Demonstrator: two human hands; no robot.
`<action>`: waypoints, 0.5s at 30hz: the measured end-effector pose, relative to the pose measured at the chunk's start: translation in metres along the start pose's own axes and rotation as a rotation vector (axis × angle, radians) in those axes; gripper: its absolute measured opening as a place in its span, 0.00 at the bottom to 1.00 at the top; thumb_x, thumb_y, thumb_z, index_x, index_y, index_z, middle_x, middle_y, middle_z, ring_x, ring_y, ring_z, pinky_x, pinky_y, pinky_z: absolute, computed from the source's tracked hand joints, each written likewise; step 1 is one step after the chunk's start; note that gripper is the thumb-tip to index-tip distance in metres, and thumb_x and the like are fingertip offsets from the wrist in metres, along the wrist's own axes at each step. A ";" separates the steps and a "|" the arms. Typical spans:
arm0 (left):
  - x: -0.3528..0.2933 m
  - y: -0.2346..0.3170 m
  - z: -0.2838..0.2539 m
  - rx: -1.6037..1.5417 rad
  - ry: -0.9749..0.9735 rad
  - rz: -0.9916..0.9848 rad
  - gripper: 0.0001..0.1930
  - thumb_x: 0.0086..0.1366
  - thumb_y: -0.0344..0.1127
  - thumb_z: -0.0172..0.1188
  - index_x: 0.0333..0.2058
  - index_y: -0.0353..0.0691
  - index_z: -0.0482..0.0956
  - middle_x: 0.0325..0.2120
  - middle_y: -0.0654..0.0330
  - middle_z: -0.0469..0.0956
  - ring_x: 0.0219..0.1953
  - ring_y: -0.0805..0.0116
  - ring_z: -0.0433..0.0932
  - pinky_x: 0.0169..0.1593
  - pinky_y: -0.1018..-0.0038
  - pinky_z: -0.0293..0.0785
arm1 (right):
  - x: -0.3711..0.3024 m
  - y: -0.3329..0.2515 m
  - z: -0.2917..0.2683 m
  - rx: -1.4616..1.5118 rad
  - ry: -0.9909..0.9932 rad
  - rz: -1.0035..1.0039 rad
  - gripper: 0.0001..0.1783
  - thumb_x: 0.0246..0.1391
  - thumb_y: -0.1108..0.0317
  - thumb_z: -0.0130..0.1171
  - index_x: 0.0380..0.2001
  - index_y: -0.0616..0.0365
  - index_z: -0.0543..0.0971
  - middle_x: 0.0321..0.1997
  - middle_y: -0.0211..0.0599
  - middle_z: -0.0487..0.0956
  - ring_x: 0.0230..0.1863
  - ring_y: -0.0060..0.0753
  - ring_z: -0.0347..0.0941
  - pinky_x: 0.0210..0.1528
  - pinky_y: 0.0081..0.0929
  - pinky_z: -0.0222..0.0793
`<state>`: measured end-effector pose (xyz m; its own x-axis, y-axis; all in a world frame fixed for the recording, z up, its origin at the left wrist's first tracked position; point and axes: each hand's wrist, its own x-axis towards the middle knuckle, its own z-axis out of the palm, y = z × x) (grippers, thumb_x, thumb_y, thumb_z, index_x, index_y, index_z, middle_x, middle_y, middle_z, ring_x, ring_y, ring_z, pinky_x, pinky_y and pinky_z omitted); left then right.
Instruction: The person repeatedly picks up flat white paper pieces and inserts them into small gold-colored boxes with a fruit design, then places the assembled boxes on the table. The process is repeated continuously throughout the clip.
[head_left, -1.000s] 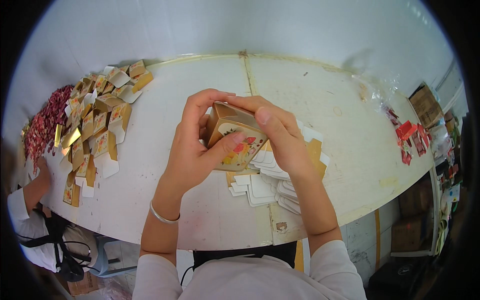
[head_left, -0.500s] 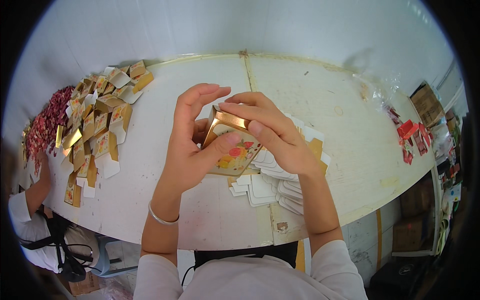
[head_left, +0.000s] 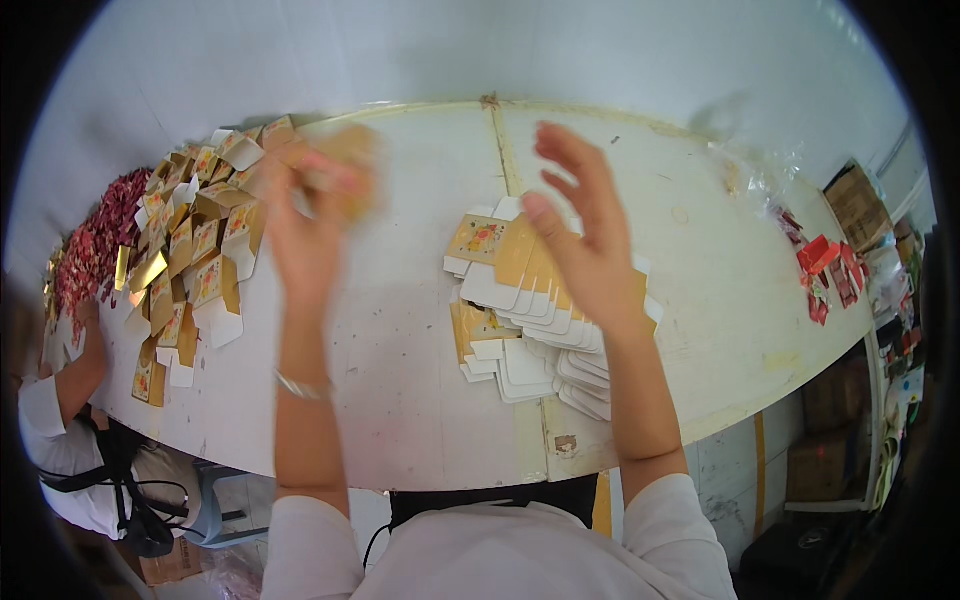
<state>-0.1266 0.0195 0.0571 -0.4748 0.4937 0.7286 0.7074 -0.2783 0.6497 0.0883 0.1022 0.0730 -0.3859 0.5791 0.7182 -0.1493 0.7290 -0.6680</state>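
My left hand (head_left: 306,225), smeared by motion and wearing a bracelet, grips a small gold carton (head_left: 358,170) above the table, just right of a heap of cartons. The carton's printed face is too blurred to make out. Over the fanned stack of flat white-and-gold cartons (head_left: 525,372), my right hand (head_left: 590,235) hangs with fingers apart and nothing in them. Fruit pictures show on some cartons of that stack. To the left lies the heap of folded-up gold cartons (head_left: 207,285), many with white end flaps standing open.
Beyond the heap lies a pile of small dark-red packets (head_left: 95,235), where a co-worker's hand (head_left: 88,315) reaches in at the left. Clear plastic wrap (head_left: 765,175) and red packets (head_left: 820,258) sit at the table's right end. A wall rises behind the white table (head_left: 400,420).
Both hands held the carton over the stack. My left hand has carried it away to the left and farther off; my right hand has let go and opened, raised slightly to the right.
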 end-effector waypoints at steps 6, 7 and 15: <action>0.026 -0.044 0.001 0.747 -0.292 -0.177 0.41 0.48 0.61 0.59 0.56 0.42 0.60 0.51 0.48 0.66 0.54 0.54 0.65 0.54 0.62 0.61 | 0.006 -0.003 -0.020 0.127 0.059 0.172 0.19 0.52 0.64 0.55 0.47 0.57 0.69 0.49 0.35 0.69 0.53 0.31 0.63 0.55 0.32 0.59; 0.012 -0.046 0.023 0.697 -0.469 -0.299 0.44 0.49 0.65 0.54 0.57 0.38 0.58 0.52 0.47 0.65 0.53 0.55 0.66 0.54 0.64 0.62 | 0.006 -0.002 -0.018 0.095 0.023 0.171 0.19 0.52 0.64 0.55 0.47 0.57 0.70 0.49 0.35 0.69 0.52 0.31 0.63 0.54 0.32 0.58; -0.049 -0.048 0.131 0.684 -0.847 -0.489 0.48 0.37 0.65 0.64 0.49 0.31 0.63 0.35 0.49 0.76 0.41 0.60 0.75 0.43 0.70 0.70 | 0.002 0.001 -0.013 -0.013 -0.036 0.167 0.16 0.50 0.65 0.55 0.44 0.57 0.72 0.46 0.34 0.71 0.49 0.30 0.65 0.54 0.31 0.56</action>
<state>-0.0685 0.1168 -0.0381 -0.4570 0.8832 -0.1059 0.8017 0.4605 0.3811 0.0989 0.1093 0.0764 -0.4372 0.6789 0.5899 -0.0689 0.6287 -0.7746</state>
